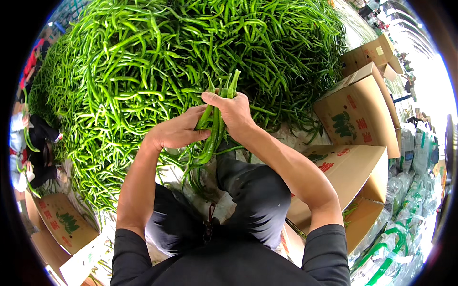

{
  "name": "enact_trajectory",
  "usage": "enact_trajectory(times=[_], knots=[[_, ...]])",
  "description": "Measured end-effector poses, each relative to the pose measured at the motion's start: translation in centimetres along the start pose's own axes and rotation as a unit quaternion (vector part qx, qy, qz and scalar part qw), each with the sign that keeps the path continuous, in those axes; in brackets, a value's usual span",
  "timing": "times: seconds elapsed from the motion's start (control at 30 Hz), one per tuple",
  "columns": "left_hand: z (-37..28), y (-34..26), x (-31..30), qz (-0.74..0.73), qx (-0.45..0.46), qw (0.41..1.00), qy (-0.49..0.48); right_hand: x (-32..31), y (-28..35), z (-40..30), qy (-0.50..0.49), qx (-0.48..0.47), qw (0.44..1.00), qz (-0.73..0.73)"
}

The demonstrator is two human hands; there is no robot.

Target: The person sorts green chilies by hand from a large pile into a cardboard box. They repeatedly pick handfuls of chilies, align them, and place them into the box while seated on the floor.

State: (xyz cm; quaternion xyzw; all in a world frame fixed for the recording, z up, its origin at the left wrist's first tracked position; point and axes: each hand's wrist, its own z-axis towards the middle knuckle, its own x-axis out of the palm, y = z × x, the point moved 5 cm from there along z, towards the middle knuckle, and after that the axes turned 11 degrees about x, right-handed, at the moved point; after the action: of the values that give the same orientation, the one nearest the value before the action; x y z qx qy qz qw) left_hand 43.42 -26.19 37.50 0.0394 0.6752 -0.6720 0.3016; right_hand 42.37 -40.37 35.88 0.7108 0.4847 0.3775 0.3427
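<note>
A small bunch of long green chili peppers [213, 137] hangs between my hands, stems up and tips down. My right hand [234, 109] is closed around its upper part, with the thumb across the front just under the stems. From the left, my left hand [180, 128] wraps the middle of the bunch, its thumb against the peppers' front. Just beyond both hands rises a large heap of green chili peppers [143, 71], spread wide across the floor. Some loose peppers lie under the bunch, near my feet.
At my right stand open printed cardboard boxes [357, 111]; the nearest box [343, 161] lies tilted with peppers inside. Another box [64, 221] is at lower left. Clear plastic bags [404, 214] with green strips lie far right. A person [39, 143] holding peppers sits at the left edge.
</note>
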Motion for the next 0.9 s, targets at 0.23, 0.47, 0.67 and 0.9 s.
enact_trajectory(times=[0.23,0.47,0.67,0.9], knots=[[0.9,0.7,0.9,-0.332,-0.041,0.942,-0.032,-0.1,0.4,-0.9,0.07,-0.015,0.997,0.006],[1.9,4.9,4.5,-0.317,-0.152,0.93,-0.112,0.3,0.7,-0.3,-0.043,-0.177,0.95,-0.254],[1.5,7.1,8.2,-0.486,-0.17,0.832,-0.206,0.0,-2.6,2.4,0.026,-0.023,0.949,-0.314],[0.1,7.3,5.8,-0.299,-0.244,0.892,-0.237,-10.7,-0.2,11.2,-0.132,-0.327,0.872,-0.338]])
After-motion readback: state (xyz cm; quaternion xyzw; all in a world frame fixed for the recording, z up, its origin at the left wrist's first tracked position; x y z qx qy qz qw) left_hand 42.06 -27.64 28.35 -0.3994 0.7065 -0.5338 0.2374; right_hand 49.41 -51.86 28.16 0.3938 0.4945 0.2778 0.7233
